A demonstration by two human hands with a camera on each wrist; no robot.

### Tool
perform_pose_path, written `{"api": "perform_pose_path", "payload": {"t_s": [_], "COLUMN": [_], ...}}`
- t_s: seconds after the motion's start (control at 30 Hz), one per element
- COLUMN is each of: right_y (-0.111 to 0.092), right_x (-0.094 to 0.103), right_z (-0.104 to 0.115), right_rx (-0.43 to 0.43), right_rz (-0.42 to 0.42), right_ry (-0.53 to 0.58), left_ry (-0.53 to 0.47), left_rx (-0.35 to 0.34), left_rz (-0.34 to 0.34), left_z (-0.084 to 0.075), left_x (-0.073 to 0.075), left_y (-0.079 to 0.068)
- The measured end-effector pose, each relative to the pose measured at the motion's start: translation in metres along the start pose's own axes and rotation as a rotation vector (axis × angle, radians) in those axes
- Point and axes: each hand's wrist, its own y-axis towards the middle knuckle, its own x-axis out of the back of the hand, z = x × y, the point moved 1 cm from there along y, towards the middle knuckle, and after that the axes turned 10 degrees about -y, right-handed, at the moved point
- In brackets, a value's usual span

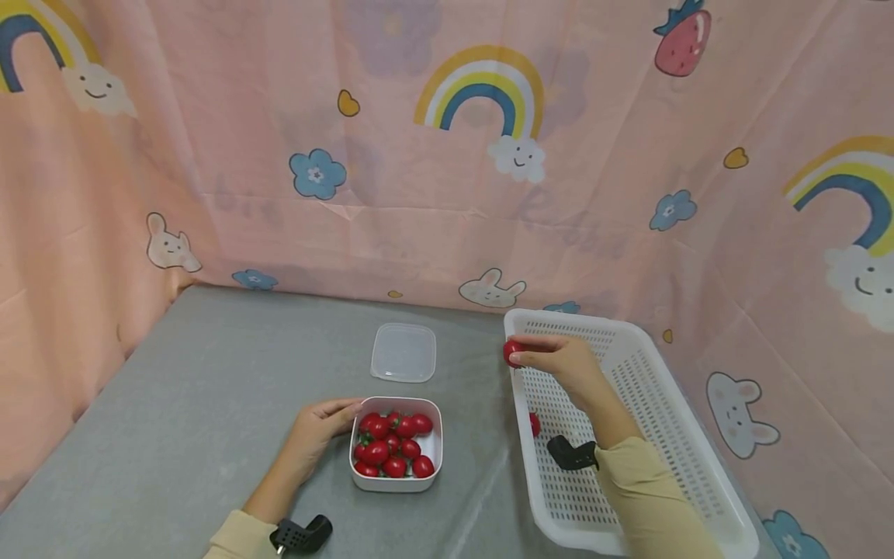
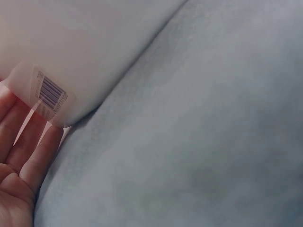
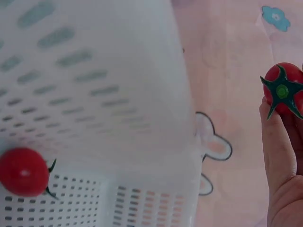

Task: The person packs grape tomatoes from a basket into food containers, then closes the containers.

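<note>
A white, rounded square container (image 1: 396,486) with several cherry tomatoes (image 1: 376,452) inside stands on the table. My left hand (image 1: 323,429) rests against its left side, fingertips at the rim. In the left wrist view, the fairly straight fingers (image 2: 33,142) touch the outer wall near a barcode label (image 2: 51,94). My right hand (image 1: 569,365) pinches a cherry tomato (image 1: 513,353) between thumb and fingers, above the left rim of the white perforated basket (image 1: 632,388). The right wrist view shows this tomato's green calyx (image 3: 282,91). Another tomato (image 3: 24,171) lies in the basket.
A translucent lid (image 1: 403,353) lies flat on the grey table (image 1: 230,388) behind the container. The basket takes up the table's right side. A pink printed curtain (image 1: 391,241) hangs at the back and along both sides.
</note>
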Motion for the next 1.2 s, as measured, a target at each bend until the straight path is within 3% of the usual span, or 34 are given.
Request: {"api": "perform_pose_path", "payload": {"t_s": [0.6,1.2], "right_y": [0.000,-0.013], "right_x": [-0.031,-0.074], "right_z": [0.031,0.060], "right_rx": [0.082,0.096], "right_rz": [0.064,0.111], "right_ry": [0.098,0.173], "left_ry": [0.015,0.022], "left_rx": [-0.001,0.010], "left_rz": [-0.003,-0.011], "left_z": [0.000,-0.002], "left_x": [-0.001,-0.001], "left_y": [0.000,-0.001]}}
